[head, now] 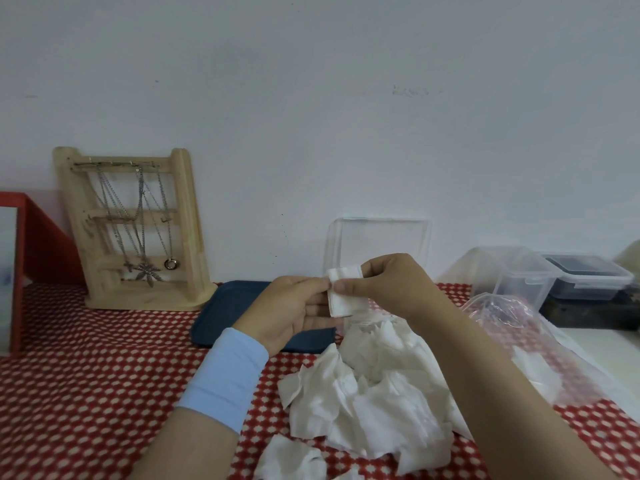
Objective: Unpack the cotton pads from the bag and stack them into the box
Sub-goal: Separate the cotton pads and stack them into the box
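Note:
Both hands hold one white square cotton pad (341, 289) above the table. My left hand (294, 310) pinches its left edge. My right hand (384, 282) pinches its top and lower edge with thumb and fingers. Right behind the pad stands the clear plastic box (379, 244), its lid raised against the wall and its base hidden by my hands. A loose heap of white cotton pads (374, 400) lies on the cloth below my hands. The clear plastic bag (512, 323) lies to the right, partly under my right forearm.
A dark blue tray (225, 310) lies under my left hand. A wooden jewellery stand (138, 230) with necklaces stands at the back left, beside a red-framed object (31, 251). Two clear lidded containers (554, 275) sit at the back right. A red dotted cloth (104, 375) covers the table.

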Demonstrator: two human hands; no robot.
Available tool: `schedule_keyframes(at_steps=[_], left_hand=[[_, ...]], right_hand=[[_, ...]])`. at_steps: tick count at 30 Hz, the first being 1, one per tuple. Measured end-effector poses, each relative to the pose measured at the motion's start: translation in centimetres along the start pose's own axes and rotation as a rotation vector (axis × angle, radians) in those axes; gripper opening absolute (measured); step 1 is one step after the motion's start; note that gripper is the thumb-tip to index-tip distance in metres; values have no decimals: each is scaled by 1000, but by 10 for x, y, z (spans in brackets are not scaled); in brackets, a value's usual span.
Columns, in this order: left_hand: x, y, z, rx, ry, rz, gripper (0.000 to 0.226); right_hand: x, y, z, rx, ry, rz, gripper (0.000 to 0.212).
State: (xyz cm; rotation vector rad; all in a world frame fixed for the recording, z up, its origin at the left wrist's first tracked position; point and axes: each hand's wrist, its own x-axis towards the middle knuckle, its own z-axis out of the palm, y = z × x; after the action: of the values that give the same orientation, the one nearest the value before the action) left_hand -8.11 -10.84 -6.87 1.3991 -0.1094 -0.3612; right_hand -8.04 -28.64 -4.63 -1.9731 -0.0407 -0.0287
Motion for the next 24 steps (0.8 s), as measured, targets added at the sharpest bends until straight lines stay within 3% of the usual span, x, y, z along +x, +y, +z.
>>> schedule_keyframes(at_steps=[7,11,14,18,20,24], left_hand=[[-3,2,-4,32,-109,36,30],[0,3,-16,86,-84,46,33],[0,4,-25,103,-55,31,37],[0,4,-39,90,85,41,28],[1,5,-45,67,159,46,19],[2,5,-53,121,271,85,8]], right_hand=[[0,1,0,53,-19,66,44],[1,4,-5,132,-164,97,24],[0,4,-6,95,-113,31,18],[-7,-6,-5,-195,-129,-135,9],[-15,-14,1,-394,-274,-202,9],[-35,-28,31,-742,-582,-309,37]])
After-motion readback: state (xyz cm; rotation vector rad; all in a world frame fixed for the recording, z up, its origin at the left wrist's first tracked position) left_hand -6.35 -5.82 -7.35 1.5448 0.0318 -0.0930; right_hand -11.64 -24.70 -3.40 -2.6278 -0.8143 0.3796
